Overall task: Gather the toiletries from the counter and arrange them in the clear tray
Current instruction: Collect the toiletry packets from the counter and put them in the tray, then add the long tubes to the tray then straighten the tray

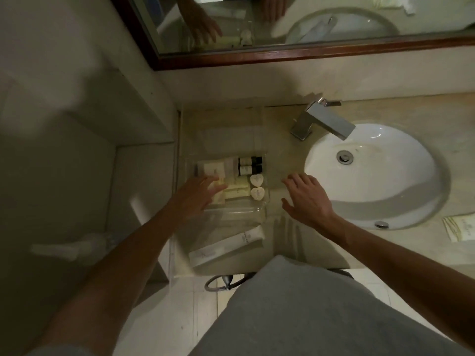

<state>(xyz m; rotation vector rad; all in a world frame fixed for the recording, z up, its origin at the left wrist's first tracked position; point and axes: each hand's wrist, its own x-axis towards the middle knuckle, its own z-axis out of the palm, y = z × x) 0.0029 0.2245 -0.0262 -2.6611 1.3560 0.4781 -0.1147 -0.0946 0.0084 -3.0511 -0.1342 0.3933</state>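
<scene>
A clear tray (257, 214) stands on the counter left of the sink. Inside it lie two dark bottles (250, 165), a white packet (212, 168), pale yellow sachets (237, 190) and two heart-shaped soaps (257, 187). My left hand (198, 195) rests flat over the tray's left side, fingers spread on a yellow packet, gripping nothing. My right hand (305, 196) hovers open over the counter just right of the tray. A long white box (227, 249) lies on the counter in front of the tray.
A white sink (372, 176) with a chrome faucet (321, 120) fills the right side. A printed packet (460, 228) lies at the right edge. A wood-framed mirror (282, 51) hangs behind. The counter's front edge runs near my grey shirt (308, 312).
</scene>
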